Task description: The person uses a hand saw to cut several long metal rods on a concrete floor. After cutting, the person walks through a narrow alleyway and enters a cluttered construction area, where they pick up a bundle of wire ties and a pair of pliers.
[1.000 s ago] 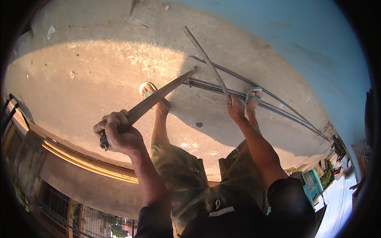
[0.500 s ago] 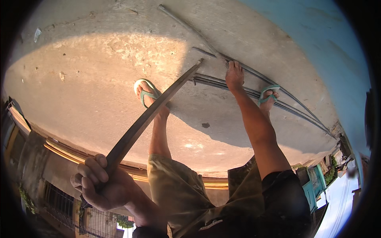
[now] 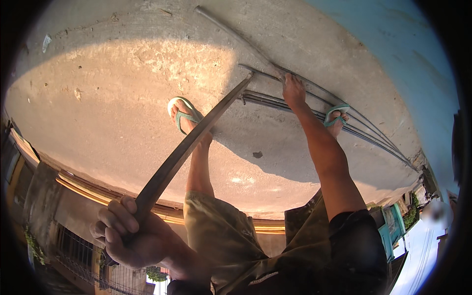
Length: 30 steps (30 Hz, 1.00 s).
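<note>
Left grip (image 3: 129, 235) clasped the dark bar (image 3: 193, 141); grey rod (image 3: 237, 36) had shifted to upper centre; right grip (image 3: 294, 92) closure indeterminable.

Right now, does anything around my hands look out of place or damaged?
Slightly: near your right hand, the grey rods look uneven, fanning apart there but converging toward the right. A dark patch also breaks up the concrete floor; I can't tell whether it's damage or debris. Nothing looks spilled.
</note>
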Tool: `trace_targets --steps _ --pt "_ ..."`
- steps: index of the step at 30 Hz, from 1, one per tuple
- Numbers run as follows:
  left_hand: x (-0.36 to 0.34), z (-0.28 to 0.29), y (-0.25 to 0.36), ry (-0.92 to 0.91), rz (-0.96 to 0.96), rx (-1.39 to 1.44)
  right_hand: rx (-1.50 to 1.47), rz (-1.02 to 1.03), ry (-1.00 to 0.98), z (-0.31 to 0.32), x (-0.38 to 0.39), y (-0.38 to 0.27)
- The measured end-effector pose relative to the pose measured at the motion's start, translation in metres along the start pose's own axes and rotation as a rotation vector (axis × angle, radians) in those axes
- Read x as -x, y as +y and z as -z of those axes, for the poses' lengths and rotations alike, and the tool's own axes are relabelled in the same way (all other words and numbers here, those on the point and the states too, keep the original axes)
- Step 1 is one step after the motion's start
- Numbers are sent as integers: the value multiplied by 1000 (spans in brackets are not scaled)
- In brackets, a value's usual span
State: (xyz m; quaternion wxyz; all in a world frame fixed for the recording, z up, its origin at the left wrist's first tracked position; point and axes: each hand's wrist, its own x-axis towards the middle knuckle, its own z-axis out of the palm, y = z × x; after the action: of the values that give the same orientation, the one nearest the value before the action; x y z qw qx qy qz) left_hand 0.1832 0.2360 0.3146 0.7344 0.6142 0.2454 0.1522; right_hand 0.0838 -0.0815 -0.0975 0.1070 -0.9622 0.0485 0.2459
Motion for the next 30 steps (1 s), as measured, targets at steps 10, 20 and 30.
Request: trace_targets --steps 10,20,30 --pt "16 -13 7 -57 41 36 -119 -66 -208 14 -2 5" --pt "25 -24 15 -8 86 70 -198 -102 -97 11 7 1" --pt "-21 3 -1 -81 106 82 -234 -59 26 6 13 1"
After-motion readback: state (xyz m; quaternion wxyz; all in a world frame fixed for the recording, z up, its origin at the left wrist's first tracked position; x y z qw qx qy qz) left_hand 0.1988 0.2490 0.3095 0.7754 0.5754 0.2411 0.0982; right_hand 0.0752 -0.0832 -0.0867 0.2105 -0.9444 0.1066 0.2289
